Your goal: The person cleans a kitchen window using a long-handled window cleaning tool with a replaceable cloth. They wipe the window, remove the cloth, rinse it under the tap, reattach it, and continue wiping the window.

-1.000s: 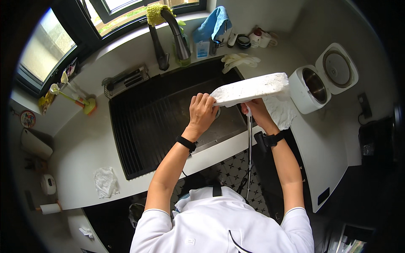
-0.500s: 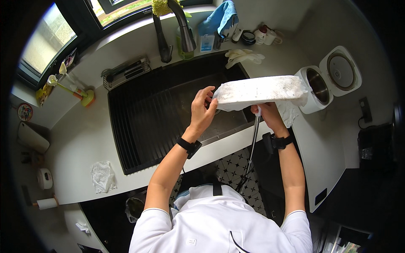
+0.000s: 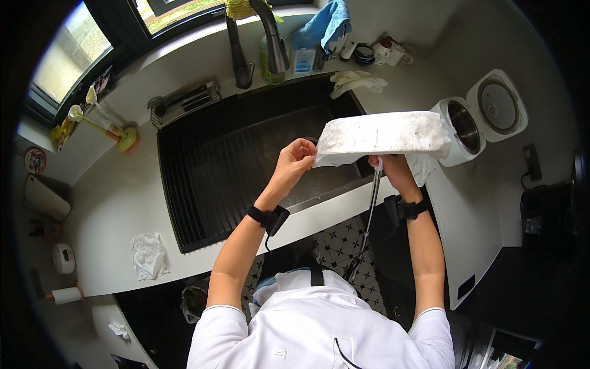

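Observation:
A flat mop head (image 3: 359, 136), wrapped in a white wipe with grey-brown dirt on its face, is held up over the right part of the sink. Its metal pole (image 3: 372, 203) runs down toward the floor in front of me. My right hand (image 3: 393, 169) is closed round the mop just under the head, its fingers partly hidden by it. At the head's left end, my left hand (image 3: 295, 161) pinches the loose edge of the wipe (image 3: 329, 158) between thumb and fingers. The edge is pulled out a little from the head.
The black sink (image 3: 246, 166) lies behind my hands, with a faucet (image 3: 239, 61) at its back. A crumpled white cloth (image 3: 149, 256) is on the left counter. An open rice cooker (image 3: 461, 129) stands right of the mop head. Light gloves (image 3: 356, 83) lie behind the sink.
My left hand has moved slightly left and down, its fingers going from spread against the mop head's end to a pinch on the wipe's edge. The right hand barely moves.

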### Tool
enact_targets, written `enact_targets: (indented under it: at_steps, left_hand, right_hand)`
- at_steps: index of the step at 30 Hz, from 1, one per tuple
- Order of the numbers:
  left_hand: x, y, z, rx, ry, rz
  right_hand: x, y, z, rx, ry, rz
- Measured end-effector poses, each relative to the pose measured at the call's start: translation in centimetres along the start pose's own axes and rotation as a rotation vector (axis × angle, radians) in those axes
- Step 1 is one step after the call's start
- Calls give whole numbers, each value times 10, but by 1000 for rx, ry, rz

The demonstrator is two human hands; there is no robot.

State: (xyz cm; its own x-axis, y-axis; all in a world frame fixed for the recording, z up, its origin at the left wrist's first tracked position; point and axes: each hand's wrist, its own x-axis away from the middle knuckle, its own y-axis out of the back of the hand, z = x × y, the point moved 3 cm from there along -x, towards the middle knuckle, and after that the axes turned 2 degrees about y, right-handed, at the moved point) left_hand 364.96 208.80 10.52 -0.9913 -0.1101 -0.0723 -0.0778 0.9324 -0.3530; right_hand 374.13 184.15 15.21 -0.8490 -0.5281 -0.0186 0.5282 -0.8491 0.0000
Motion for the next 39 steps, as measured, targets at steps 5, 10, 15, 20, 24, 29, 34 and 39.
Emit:
enact_targets:
  at_steps: [5,10,15,20,24,29,34,39]
  left_hand:
    - [8,-19,-33,-878,-697,-225]
    - [3,-46,-38,-1205,-891,-213]
    - [-20,-46,-27,-1371,-821,-282]
    - [-29,-37,-26,-1375,-839,-318]
    - [-27,-32,-29,-1398,-864,-332]
    - [-25,-30,-35,-1437,-870,-375]
    - [-27,-25,-37,-1420,-852,-313]
    - [-29,-24,-36,-1393,-820,-278]
  right_hand:
    - [0,-1,1,37,-1,18]
    - [-2,-10,3,79,-3,31]
    - [-13,-22,1,80,-60,33]
    - [-20,-29,1,75,-109,36]
    - [-22,-34,6,66,-86,90]
    - [-25,-38,9,78,-106,112]
    - [-27,-44,12,61,-145,154]
    - [-31,-51,14,56,-162,99]
